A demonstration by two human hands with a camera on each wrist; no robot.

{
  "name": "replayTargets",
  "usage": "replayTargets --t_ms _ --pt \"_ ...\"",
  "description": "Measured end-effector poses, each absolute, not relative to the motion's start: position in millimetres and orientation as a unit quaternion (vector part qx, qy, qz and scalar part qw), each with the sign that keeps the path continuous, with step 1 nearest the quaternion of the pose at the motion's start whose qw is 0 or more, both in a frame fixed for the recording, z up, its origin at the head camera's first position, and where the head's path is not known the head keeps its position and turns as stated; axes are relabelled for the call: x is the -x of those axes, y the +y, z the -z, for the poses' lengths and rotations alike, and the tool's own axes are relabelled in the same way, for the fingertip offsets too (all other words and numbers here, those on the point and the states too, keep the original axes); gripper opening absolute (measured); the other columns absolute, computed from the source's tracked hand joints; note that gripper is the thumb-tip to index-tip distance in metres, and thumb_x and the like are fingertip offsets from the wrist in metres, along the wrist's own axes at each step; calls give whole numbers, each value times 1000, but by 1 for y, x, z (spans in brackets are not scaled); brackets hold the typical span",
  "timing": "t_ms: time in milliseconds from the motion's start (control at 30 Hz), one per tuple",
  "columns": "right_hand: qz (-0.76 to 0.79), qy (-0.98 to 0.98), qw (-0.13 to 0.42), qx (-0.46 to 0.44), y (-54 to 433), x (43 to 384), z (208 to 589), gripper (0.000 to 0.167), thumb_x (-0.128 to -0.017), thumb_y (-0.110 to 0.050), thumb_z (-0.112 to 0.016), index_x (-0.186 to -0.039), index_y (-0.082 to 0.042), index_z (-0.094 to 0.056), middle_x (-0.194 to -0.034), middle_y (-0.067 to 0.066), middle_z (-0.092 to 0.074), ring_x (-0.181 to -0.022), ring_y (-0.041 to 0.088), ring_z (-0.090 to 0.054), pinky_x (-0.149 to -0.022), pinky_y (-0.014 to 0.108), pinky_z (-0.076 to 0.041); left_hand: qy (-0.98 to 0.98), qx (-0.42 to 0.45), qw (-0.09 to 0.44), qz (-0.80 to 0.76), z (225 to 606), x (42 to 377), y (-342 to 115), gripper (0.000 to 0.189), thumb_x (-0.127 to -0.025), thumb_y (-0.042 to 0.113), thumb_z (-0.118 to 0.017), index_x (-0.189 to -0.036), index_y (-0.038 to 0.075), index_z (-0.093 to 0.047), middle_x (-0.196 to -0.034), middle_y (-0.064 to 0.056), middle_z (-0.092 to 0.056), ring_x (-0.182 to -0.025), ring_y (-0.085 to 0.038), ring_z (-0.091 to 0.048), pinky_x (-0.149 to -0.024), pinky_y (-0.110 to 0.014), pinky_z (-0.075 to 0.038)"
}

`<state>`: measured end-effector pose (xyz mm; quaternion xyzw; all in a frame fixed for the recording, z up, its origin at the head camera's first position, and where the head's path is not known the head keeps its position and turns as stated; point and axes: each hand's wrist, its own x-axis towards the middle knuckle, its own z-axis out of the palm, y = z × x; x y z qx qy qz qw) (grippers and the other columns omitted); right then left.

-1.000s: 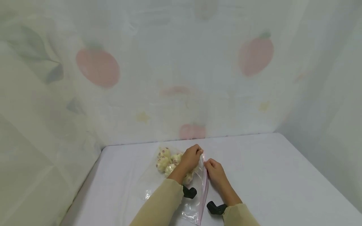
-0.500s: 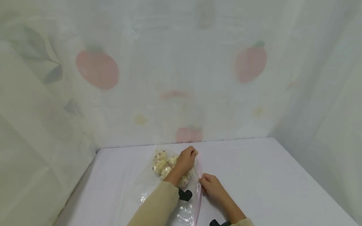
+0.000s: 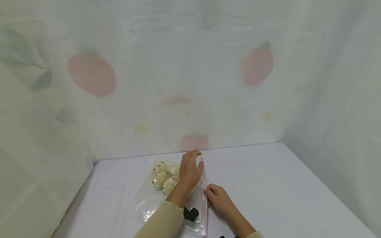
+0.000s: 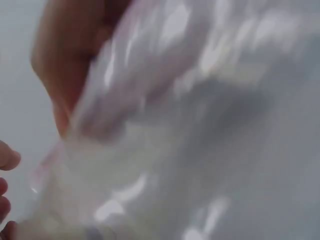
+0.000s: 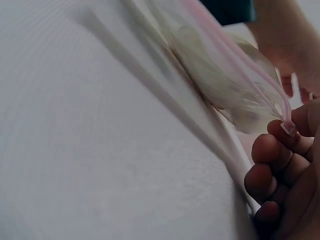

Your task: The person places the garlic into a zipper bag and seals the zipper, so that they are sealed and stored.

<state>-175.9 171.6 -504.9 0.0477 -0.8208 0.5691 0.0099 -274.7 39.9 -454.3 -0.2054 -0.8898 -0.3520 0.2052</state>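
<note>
A clear zip bag point(image 3: 141, 206) with a pink zip edge point(image 3: 206, 211) lies on the white table. Inside it sit several garlic bulbs point(image 3: 159, 179), partly covered by the left arm. My left hand point(image 3: 190, 170) is over the far end of the bag, its thumb and fingers spread apart. Left fingertips point(image 4: 7, 156) show at the edge of the blurred left wrist view, clear of the plastic. Partway along the zip, my right hand point(image 3: 217, 197) pinches a small pale slider point(image 5: 288, 128) between thumb and forefinger.
A white-covered table point(image 3: 253, 185) extends right of the bag. Hanging fabric point(image 3: 166, 66) with faded fruit prints encloses the back and both sides. A black wrist device point(image 3: 191, 214) sits by the left sleeve, above the bag.
The right hand has come nearer along the zip, pinching its edge. The left hand held the zip's far corner before; now its fingers have spread and let go.
</note>
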Motion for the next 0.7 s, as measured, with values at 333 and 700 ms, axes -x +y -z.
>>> replayTargets --t_ms 333,700 --pt "-511 -854 40 -87 170 177 503 29 -101 -40 -53 -81 -19 -57 -60 -9 -54 -57 4 -50 -56 22 -43 -931 216 -46 290 424 225 19 34 -92 37 -65 -68 15 -56 -63 3 -53 -55 -15 -47 -50 -30 -39" --pt "-526 -841 62 -105 173 160 502 24 -97 -35 -61 -79 -20 -58 -61 -8 -55 -59 2 -51 -57 21 -45 -931 206 -46 298 435 217 22 43 -89 45 -64 -58 18 -53 -54 6 -50 -47 -13 -47 -43 -30 -37"
